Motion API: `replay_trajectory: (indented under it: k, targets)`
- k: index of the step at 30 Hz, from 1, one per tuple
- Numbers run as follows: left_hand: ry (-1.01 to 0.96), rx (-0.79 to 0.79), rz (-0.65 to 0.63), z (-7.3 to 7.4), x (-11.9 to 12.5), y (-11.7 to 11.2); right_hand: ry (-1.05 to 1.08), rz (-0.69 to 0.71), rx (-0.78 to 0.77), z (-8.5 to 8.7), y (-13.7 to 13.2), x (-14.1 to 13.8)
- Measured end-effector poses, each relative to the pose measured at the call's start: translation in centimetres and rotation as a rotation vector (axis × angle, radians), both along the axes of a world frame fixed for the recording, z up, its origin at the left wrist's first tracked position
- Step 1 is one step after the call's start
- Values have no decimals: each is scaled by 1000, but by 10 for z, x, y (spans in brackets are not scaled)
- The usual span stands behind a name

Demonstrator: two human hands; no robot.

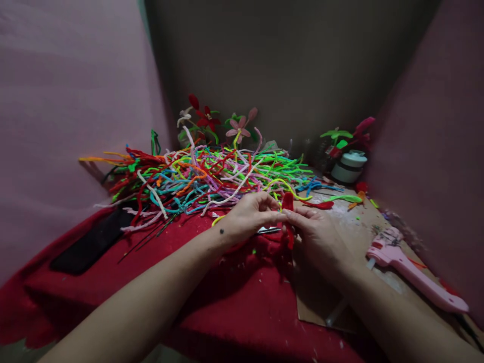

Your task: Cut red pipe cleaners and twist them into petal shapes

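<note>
My left hand [249, 216] and my right hand [315, 233] meet over the table's middle, both pinching a red pipe cleaner piece [288, 202] bent into a loop that stands upright between the fingertips. Its lower end [290, 239] hangs down past my right fingers. A metal tool, perhaps scissors [267, 230], lies just under my left hand. Right behind the hands spreads a big heap of coloured pipe cleaners [212, 179].
A red cloth [234, 297] covers the table; a cardboard sheet [359, 232] lies at right with a pink glue gun [412, 275]. Finished pipe-cleaner flowers [223, 123] stand at the back. A white jar [350, 166] sits back right, a black flat object [93, 244] at left.
</note>
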State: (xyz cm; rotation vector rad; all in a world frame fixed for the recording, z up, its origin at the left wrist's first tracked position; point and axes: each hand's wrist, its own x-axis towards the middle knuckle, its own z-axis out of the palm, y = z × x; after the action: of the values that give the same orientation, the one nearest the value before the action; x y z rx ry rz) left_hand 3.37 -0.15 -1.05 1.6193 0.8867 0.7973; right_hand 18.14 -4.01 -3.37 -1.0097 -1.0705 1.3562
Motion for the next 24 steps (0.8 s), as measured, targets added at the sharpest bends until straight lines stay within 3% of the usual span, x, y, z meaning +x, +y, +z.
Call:
replay_trajectory:
  k: [4,10,19,24]
  targets:
    - [-37,-7,13,-4,3,-1,46,38,4,-8,6,2]
    - [-38,-23,4,-3,2,2,140,14,-45,-4,7,3]
    - [73,86,-7,-4,0,0,-27,-46,23,-10,8,7]
    - [311,347,42,-6,-2,1,-48,-27,-3,-6,6,6]
